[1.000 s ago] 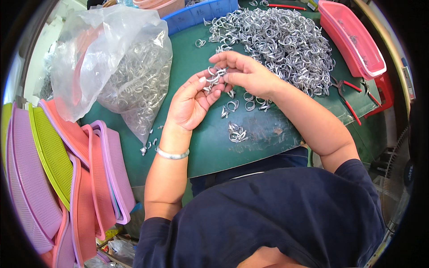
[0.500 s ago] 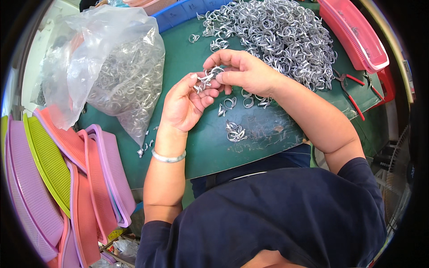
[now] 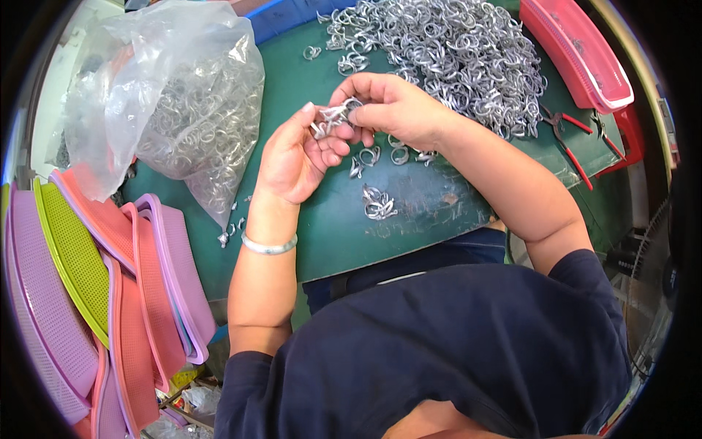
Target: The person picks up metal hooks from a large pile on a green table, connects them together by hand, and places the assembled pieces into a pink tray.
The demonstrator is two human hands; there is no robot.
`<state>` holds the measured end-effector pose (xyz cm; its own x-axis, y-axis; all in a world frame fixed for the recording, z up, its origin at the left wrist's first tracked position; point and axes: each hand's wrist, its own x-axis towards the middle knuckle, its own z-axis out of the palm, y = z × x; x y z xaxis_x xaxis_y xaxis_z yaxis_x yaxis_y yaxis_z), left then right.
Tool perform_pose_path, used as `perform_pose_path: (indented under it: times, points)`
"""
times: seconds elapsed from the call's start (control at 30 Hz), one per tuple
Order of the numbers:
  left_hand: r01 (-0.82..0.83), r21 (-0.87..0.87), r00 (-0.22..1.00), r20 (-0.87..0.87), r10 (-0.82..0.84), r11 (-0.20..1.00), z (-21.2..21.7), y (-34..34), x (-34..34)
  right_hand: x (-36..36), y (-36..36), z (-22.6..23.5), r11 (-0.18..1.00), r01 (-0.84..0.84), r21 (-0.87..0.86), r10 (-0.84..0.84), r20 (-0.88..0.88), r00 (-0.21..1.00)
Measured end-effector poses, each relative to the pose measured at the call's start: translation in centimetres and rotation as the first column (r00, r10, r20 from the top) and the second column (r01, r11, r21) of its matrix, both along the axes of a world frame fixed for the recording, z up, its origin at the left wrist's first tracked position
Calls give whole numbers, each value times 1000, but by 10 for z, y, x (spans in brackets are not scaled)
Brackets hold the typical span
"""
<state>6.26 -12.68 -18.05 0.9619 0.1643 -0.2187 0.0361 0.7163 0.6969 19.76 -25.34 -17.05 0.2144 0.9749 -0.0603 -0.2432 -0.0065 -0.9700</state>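
Note:
Between my two hands is a small bunch of silver-grey metal rings (image 3: 333, 118). My left hand (image 3: 287, 167) is turned palm up, pinching the bunch between thumb and fingers. From the other side my right hand (image 3: 406, 111) grips a ring of the same bunch, its thumb and curled fingers partly hiding it. A few loose rings (image 3: 370, 156) lie just below the hands on the green table (image 3: 329, 241). Nearer to me rests a little cluster of rings (image 3: 379, 203). Beyond my right hand spreads a large heap of similar rings (image 3: 461, 62).
A clear plastic bag (image 3: 208, 121) full of rings stands at left, with small metal bits (image 3: 224, 238) by its tip. Stacked purple, green and coral baskets (image 3: 73, 263) fill the lower left. Red-handled pliers (image 3: 560, 135), a pink basket (image 3: 614, 91) and a blue tray (image 3: 292, 20) lie farther off.
The whole view has shifted slightly. Both hands keep hold of the bunch of rings, with small changes in finger position.

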Motion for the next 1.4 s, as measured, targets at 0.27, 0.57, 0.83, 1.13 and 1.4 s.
perform_pose_path:
  times: [0.27, 0.57, 0.83, 1.13, 1.4]
  points:
    - [-21, 98, 999, 35, 17, 995, 2, 0, -4, 5, 0, -3, 1000, 16, -3, -16, -127, 992]
    - [-30, 132, 999, 32, 26, 991, 9, -3, -4, 2, -2, 3, 1000, 2, 27, -2, 17, 1000]
    - [-31, 160, 999, 17, 29, 987, 11, -3, -5, 1, -1, 2, 999, 25, 30, -27, 65, 998]
    - [-59, 247, 996, 76, 42, 967, 11, -2, -6, 4, 1, -1, 996, 60, 61, -61, 15, 998]
    - [-74, 277, 997, 39, 65, 958, 11, -2, -5, 8, 1, -4, 996, 49, 70, -45, -47, 998]
